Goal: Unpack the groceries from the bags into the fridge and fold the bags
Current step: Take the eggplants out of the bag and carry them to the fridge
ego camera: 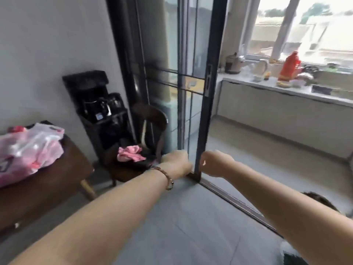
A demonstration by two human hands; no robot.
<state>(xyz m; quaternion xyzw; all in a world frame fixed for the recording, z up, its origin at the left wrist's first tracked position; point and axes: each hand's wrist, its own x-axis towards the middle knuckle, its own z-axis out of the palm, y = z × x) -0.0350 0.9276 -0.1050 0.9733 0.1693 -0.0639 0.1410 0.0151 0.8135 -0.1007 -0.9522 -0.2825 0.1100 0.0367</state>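
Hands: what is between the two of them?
The dark door frame stands between the left hand and right hand, in the head view.

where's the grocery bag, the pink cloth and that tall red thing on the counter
grocery bag (32, 150), head view, middle of its pink plastic
pink cloth (129, 154), head view, centre of the crumpled bundle
tall red thing (288, 67), head view, its red body

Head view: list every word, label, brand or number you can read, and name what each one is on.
None can be read; the view is blurred.
Red print on the plastic bag: too blurred to read.
Small blue sticker on the black dispenser: too small to read.
Label on the red bottle: too blurred to read.
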